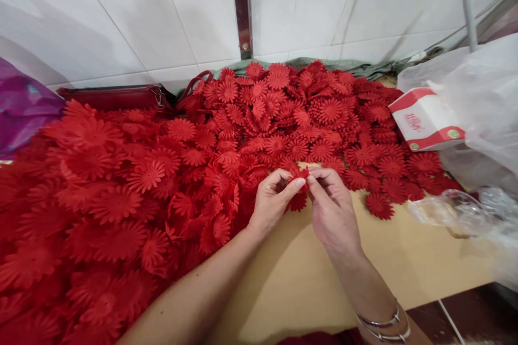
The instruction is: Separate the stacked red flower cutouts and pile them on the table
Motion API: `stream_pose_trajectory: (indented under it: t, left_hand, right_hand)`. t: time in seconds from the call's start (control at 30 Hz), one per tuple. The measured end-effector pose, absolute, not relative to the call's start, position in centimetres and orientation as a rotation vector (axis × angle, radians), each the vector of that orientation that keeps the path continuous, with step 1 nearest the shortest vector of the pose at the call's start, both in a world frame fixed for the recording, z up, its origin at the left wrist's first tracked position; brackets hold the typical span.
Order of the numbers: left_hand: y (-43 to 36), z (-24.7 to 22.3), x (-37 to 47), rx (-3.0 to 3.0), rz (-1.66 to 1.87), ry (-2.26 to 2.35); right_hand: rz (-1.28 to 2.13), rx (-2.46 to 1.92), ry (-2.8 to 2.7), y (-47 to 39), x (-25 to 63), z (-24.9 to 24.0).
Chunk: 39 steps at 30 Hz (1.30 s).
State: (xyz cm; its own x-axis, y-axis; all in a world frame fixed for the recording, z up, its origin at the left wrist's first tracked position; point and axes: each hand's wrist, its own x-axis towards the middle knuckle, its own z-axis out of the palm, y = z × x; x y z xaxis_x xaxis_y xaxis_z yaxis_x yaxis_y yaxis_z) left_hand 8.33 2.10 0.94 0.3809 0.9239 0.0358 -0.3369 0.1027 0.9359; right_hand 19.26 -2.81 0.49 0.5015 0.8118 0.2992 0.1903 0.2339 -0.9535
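Observation:
Between my two hands is a small red artificial flower, pinched by the fingertips just above the table. My left hand grips its left side, thumb on top. Close against its right side, my right hand pinches it with thumb and forefinger. The fingers cover part of the flower. A heap of loose red flower layers spreads out to the left of my hands. Behind them lies another pile of red flowers, many of them looking stacked in layers.
A light wooden table lies under everything. At the right are a red and white box, white plastic bags and clear plastic packaging. A dark red handbag rests against the tiled wall. A purple bag is far left.

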Motion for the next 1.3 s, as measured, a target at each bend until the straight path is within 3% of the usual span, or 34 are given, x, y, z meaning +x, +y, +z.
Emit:
stream_pose_trajectory:
  t: [0.17, 0.37, 0.73, 1.3]
  left_hand:
    - [1.6, 0.7, 8.1, 1.225, 1.043, 0.69]
    - [2.0, 0.5, 8.1, 1.582, 1.423, 0.972]
    - [1.9, 0.8, 7.8, 1.591, 1.305, 0.953]
    - [2.7, 0.5, 7.6, 1.272, 1.192, 0.846]
  right_hand:
    - [0.576, -1.24, -0.593, -2.2, 21.3, 0.8]
    - [0.501, -1.349, -0.785, -2.5, 20.3, 1.5]
    - [0.653, -1.265, -0.853, -2.7, 18.9, 2.2]
    - [0.482, -1.405, -1.176, -3.0, 19.0, 2.5]
